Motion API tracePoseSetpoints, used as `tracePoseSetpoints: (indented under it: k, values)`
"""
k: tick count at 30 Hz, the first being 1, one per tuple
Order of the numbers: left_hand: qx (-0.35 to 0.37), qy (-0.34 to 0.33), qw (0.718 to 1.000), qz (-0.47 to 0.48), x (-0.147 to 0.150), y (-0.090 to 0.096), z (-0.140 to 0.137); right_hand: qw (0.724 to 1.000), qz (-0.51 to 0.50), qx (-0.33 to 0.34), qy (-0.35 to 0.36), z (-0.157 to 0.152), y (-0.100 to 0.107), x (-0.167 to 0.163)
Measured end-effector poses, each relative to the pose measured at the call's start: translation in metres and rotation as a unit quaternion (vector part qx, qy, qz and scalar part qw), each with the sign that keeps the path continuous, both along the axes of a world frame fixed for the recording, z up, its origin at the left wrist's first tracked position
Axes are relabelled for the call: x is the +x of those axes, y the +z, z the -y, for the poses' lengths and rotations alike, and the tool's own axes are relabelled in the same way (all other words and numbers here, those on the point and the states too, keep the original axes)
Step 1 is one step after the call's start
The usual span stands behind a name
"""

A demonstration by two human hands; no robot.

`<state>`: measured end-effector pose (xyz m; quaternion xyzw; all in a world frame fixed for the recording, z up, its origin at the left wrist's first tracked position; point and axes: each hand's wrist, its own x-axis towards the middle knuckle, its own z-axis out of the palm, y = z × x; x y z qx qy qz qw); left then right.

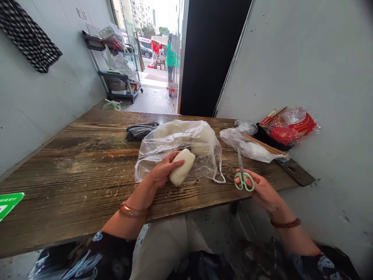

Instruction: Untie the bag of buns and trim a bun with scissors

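On the wooden table (72,163), the left hand (163,171) grips a pale dough roll (183,166) whose long axis slants up-right beside the plastic bag (177,146), while the right hand (262,190) holds green-handled scissors (242,173), blades together pointing away.

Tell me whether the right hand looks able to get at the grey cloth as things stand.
Probably not easily: the right hand holds scissors, and the plastic bag lies between it and the grey cloth.

Dough (182,167) in left grip (163,171); scissors (242,173)
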<state>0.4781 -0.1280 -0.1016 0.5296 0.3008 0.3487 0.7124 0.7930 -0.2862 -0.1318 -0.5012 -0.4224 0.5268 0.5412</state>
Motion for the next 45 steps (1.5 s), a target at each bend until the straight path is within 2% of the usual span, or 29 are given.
tracePoseSetpoints:
  k: [5, 11, 18, 23, 25, 31, 34, 41, 45]
  values:
    - [0.016, -0.042, 0.999, 0.026, -0.007, 0.0, 0.002, 0.997, -0.012, 0.013, 0.081, -0.008, 0.01, -0.039]
    - [0.043, -0.059, 0.997, 0.031, -0.011, 0.0, 0.003, 0.981, 0.124, 0.022, 0.146, -0.028, 0.013, -0.064]
    - [0.061, -0.082, 0.994, 0.028, -0.009, 0.003, 0.007, 0.949, 0.277, 0.036, 0.149, -0.07, 0.005, -0.059]
    - [0.054, -0.069, 0.996, 0.015, -0.008, 0.0, 0.004, 0.946, 0.308, 0.064, 0.074, -0.096, 0.013, -0.055]
    - [0.045, -0.05, 0.998, 0.013, -0.008, -0.003, 0.002, 0.943, 0.319, 0.062, 0.07, -0.094, 0.017, -0.055]
    - [0.029, -0.017, 0.999, 0.017, -0.004, -0.009, -0.002, 0.914, 0.371, 0.042, 0.16, -0.058, 0.015, -0.057]
    - [0.022, -0.018, 0.999, 0.018, -0.002, -0.01, -0.003, 0.903, 0.388, 0.05, 0.177, -0.049, 0.014, -0.059]
    - [0.028, 0.006, 1.0, -0.005, 0.0, -0.008, -0.001, 0.871, 0.446, 0.117, 0.171, -0.053, 0.014, -0.063]
    - [0.036, 0.003, 0.999, -0.016, 0.001, -0.007, 0.0, 0.864, 0.452, 0.147, 0.167, -0.057, 0.015, -0.064]
